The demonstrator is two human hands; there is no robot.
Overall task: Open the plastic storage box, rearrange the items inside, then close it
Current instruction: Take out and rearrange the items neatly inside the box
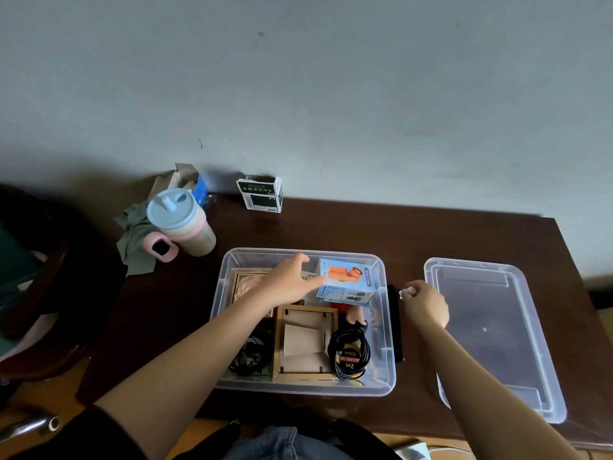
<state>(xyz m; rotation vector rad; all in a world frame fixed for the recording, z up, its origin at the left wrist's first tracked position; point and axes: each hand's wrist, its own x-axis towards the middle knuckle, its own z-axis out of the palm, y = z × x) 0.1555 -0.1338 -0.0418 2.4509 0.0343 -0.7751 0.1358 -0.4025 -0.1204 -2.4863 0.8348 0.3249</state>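
here, left hand gripping mini fan box inside storage box (lid off, right), right hand pinching small white item

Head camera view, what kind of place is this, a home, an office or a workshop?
Most likely a room in a home, at a dark wooden desk pushed against a plain painted wall. A lidded drinking cup and a crumpled cloth sit beside the clear storage box of household odds and ends.

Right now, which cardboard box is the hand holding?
The light blue mini fan box, held by the left hand inside the storage box. The green-and-white box stands untouched by the wall.
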